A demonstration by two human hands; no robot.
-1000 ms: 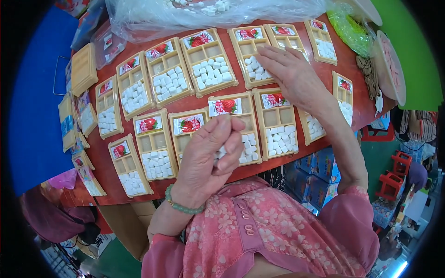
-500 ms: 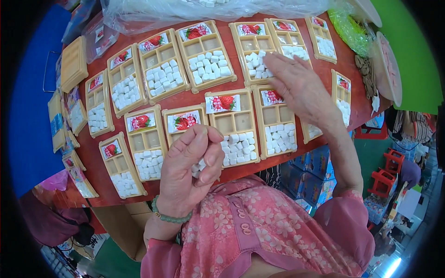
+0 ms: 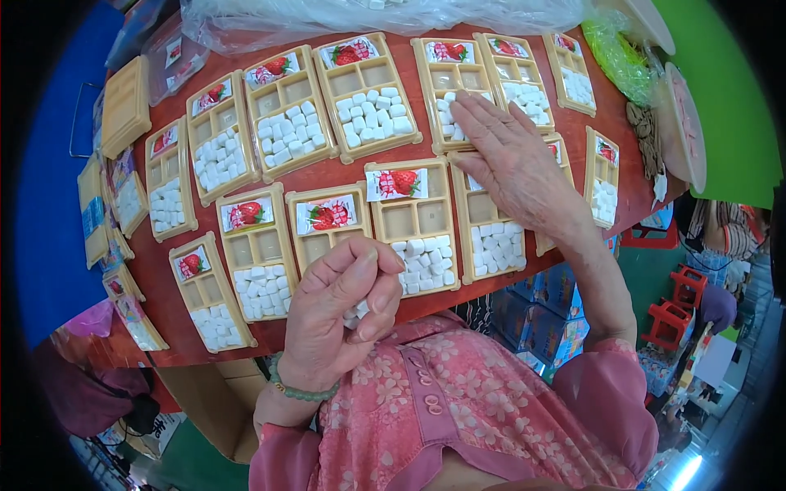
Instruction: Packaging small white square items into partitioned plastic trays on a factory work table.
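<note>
Pink flowered cloth of the shirt [image 3: 491, 393] fills the near edge, with an open cardboard box [image 3: 192, 397] below the table [image 3: 612, 90] to the left. The person's left hand [image 3: 336, 307], a green bead bracelet [image 3: 307, 394] at its wrist, is curled around a few white pieces [image 3: 355, 313] that show between thumb and fingers. It hides the lower part of a beige tray [image 3: 315, 244] in the near row. The trays there lie on the red table, most with a strawberry-printed packet [image 3: 246, 214] in the top compartment, two small compartments in the middle, and more white pieces filling the large one.

Apart from it, the right hand [image 3: 520, 168] is flattened, fingers stretched out, its palm over the near row and its fingertips at the white pieces in a back-row tray [image 3: 446, 78]; whether they press on them is hard to tell.

Beyond, stacked trays [image 3: 127, 106] stand at the left, a brown cord [image 3: 647, 135] and a bowl [image 3: 688, 131] lie at the right, and clear plastic sheeting [image 3: 327, 24] crosses the far edge.
</note>
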